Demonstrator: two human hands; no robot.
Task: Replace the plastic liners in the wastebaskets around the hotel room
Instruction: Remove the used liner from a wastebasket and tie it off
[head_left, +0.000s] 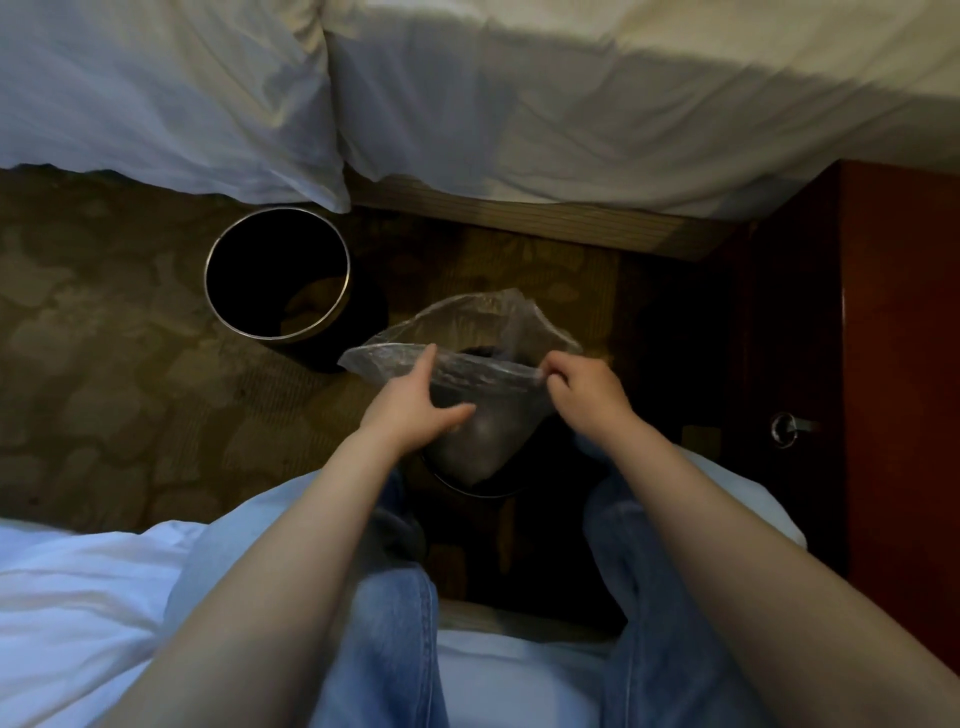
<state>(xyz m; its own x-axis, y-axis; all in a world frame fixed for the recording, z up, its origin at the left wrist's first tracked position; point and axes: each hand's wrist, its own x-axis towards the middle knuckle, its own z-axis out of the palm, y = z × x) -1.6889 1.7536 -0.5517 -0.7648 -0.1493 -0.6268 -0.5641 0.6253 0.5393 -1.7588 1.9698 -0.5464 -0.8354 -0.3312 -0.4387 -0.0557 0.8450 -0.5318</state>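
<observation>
A left hand (410, 400) and right hand (587, 395) each had a grip clamped on a clear plastic liner (483, 364) above a wastebasket (467, 492). A second wastebasket (249, 260) stood on the carpet (104, 338) nearby.

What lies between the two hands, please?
The clear liner: its rim stretches from the left hand to the right hand, and both hold it, as the head view shows.
</observation>
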